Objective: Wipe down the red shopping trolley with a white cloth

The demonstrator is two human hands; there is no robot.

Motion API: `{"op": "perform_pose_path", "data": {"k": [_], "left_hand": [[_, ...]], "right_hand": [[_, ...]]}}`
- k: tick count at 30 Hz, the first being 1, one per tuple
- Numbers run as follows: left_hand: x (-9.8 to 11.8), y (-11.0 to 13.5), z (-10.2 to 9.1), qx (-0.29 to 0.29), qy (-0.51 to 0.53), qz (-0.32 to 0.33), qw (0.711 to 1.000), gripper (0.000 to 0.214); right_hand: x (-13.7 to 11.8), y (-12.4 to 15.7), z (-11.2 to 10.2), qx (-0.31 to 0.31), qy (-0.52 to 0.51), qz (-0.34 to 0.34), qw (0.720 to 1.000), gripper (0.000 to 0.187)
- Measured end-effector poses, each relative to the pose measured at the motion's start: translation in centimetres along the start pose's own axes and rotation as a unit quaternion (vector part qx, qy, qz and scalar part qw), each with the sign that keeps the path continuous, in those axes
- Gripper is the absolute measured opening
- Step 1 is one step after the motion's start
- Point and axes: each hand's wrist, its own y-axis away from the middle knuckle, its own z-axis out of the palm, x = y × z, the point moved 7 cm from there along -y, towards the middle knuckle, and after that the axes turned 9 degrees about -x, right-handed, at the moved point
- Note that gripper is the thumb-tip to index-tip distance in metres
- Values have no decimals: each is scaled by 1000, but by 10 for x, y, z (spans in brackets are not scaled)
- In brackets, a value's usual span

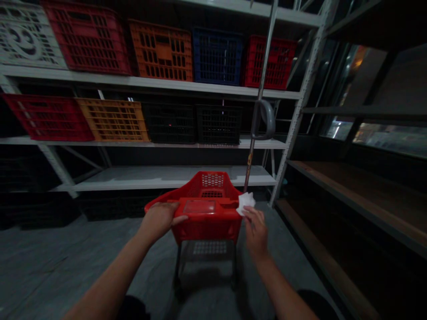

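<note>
A red plastic shopping cart [190, 230] stands in front of me, its push handle [230, 216] on the near side. My left hand [160, 218] grips the left part of that handle, thumb pointing right along it. A crumpled white tissue [245, 202] is pinched in the fingers of my right hand [256, 226], against the handle's right end. A clear panel [199, 206] is set into the middle of the handle. Behind it, the cart's basket shows perforated walls.
A white metal rack [180, 174] behind the cart carries several plastic crates, including an orange crate [162, 51] and a yellow crate [115, 120]. A metal pole with a grey loop handle [267, 120] leans there. Dark wooden shelves [360, 195] line the right side.
</note>
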Motion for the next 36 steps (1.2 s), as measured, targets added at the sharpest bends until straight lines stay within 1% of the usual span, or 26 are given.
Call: {"op": "perform_pose_path", "data": {"k": [2, 4, 5, 7, 9, 10, 12, 14, 16, 18, 19, 21, 22, 24, 26, 28, 30, 32, 36], "left_hand": [[-6, 0, 3, -1, 18, 5, 1000, 65], [-12, -2, 6, -9, 35, 14, 999, 64], [-14, -4, 7, -14, 42, 19, 999, 63], [-18, -7, 7, -20, 49, 31, 998, 62], [-20, -8, 3, -12, 51, 42, 998, 60], [-19, -6, -2, 3, 53, 45, 998, 59], [-12, 0, -14, 57, 61, 42, 996, 56], [5, 11, -26, 124, 74, 35, 989, 51], [38, 20, -33, 168, 91, 52, 980, 43], [83, 21, -35, 172, 107, 98, 974, 36], [104, 18, -36, 176, 118, 109, 971, 35], [141, 8, -35, 163, 133, 125, 970, 35], [153, 1, -34, 151, 138, 115, 972, 37], [166, -13, -29, 120, 132, 80, 981, 38], [168, -21, -24, 103, 116, 55, 986, 42], [164, -22, -22, 107, 104, 50, 988, 43], [159, -20, -20, 116, 100, 52, 987, 43], [154, -17, -19, 121, 97, 48, 987, 43], [149, -12, -16, 125, 95, 56, 986, 43]], "right_hand": [[-7, 10, 4, -9, -23, -18, 1000, 21], [-3, 11, 2, 3, -42, -16, 999, 21], [4, 9, -1, 20, -50, 0, 999, 20], [25, 0, -7, 52, -70, 56, 995, 17], [47, -10, -6, 52, -103, 117, 986, 19], [56, -15, -3, 42, -124, 143, 981, 21], [69, -22, 4, 22, -159, 174, 972, 25], [76, -28, 11, 7, -181, 191, 965, 28], [81, -34, 19, -12, -199, 203, 959, 29], [84, -40, 25, -28, -216, 215, 952, 29], [85, -42, 27, -30, -222, 220, 949, 29], [82, -41, 29, -28, -233, 227, 945, 28], [78, -38, 29, -21, -239, 233, 943, 27], [65, -23, 27, -2, -254, 247, 935, 25], [47, -3, 26, 21, -270, 269, 924, 24], [32, 15, 26, 43, -281, 287, 915, 23], [26, 23, 29, 61, -291, 288, 910, 23], [32, 18, 34, 67, -298, 284, 909, 23], [55, -1, 49, 51, -297, 306, 903, 25]]}}
